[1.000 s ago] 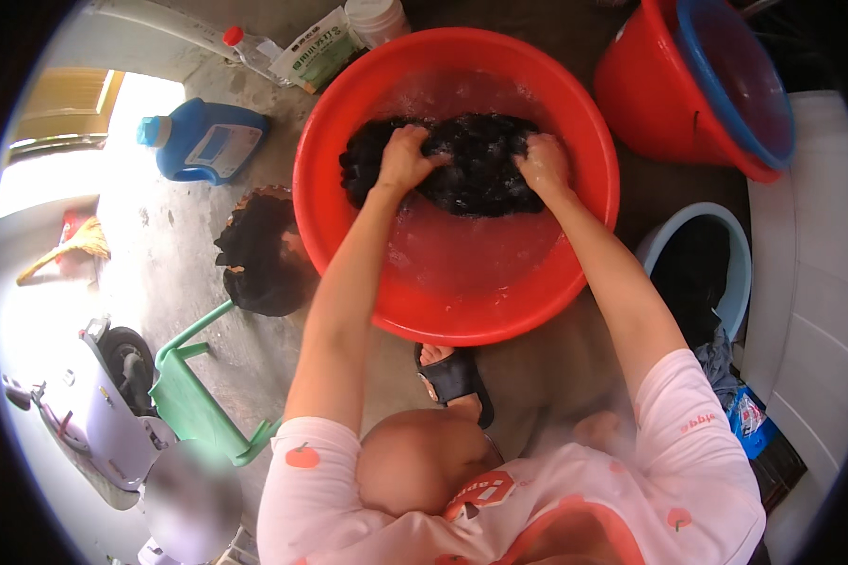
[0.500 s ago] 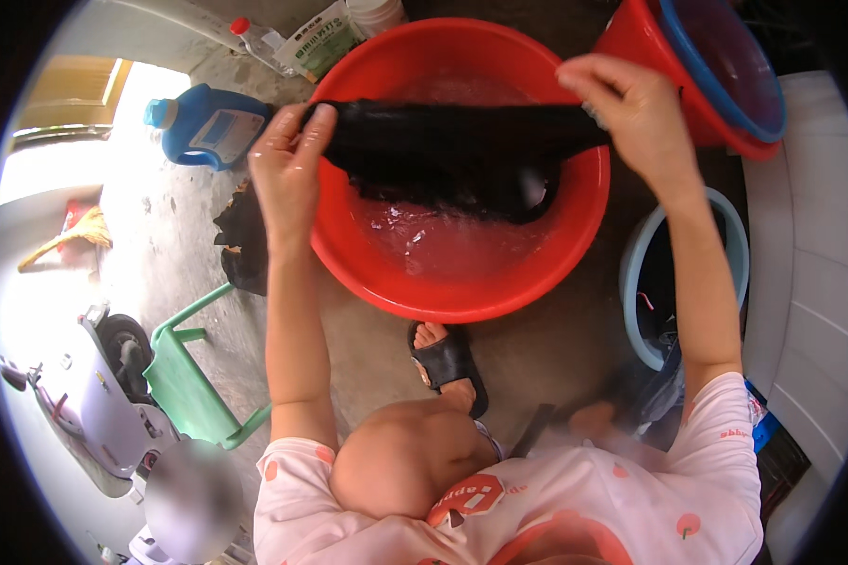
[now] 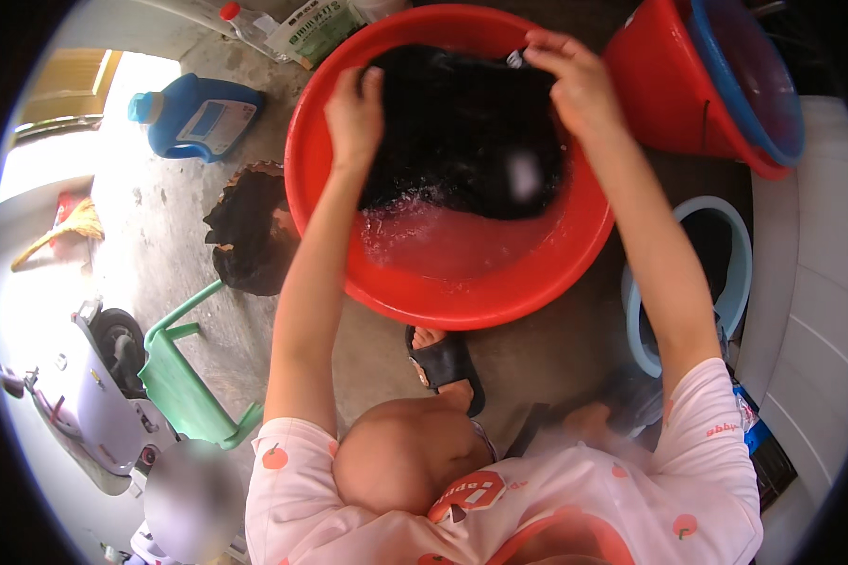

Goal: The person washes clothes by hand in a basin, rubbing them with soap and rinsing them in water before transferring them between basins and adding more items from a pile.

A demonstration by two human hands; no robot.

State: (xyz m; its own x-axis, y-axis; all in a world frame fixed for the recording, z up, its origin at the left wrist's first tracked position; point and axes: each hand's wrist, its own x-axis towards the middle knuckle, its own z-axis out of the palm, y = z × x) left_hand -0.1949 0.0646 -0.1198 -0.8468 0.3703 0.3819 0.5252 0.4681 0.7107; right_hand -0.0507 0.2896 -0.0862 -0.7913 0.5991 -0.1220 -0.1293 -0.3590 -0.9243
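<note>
Black garment (image 3: 462,132) clamped by left hand (image 3: 353,113) and right hand (image 3: 575,80) over red basin (image 3: 462,297), water (image 3: 452,245) inside; light-blue bucket (image 3: 740,273) beside basin, contents probably dark cloth.

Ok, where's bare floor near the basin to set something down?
Bare concrete lies left of the red basin, between the blue detergent jug, the dark heap and the green stool. The right side is crowded: red bucket and pale blue tub sit close. Both hands, left and right, grip the black garment.
</note>
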